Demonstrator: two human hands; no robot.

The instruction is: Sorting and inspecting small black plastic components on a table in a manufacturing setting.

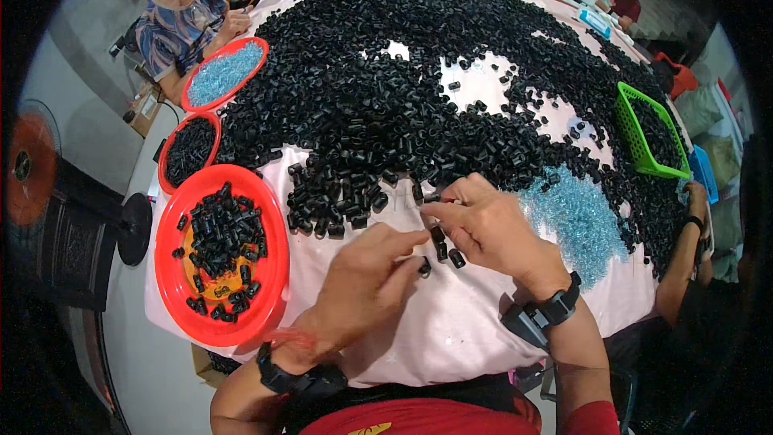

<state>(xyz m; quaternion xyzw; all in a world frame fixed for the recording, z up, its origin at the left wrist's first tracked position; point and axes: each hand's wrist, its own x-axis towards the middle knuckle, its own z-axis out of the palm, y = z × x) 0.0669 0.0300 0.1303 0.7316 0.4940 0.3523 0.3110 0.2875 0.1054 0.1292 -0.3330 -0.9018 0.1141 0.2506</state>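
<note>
My right hand [493, 224] is over the cloth in front of the big pile of short black plastic tubes [346, 97]. Its fingers are closed in a pinch on a small black tube, mostly hidden by the fingertips. Left of it, my left hand [366, 274] has thumb and forefinger apart, pointing toward the right hand. One black tube [424, 267] lies at the left thumb's tip; I cannot tell whether they touch. Between the hands, loose black tubes [456, 258] lie on the pale pink cloth [419, 330]. Both wrists wear dark straps.
A red basin [278, 290] with black tubes stands at the left. Behind it are a smaller red bowl [216, 133] and a red tray [189, 101] of clear bluish pieces. At right lie a heap of clear bluish pieces [576, 229] and a green basket [636, 145]. Other people sit around the table.
</note>
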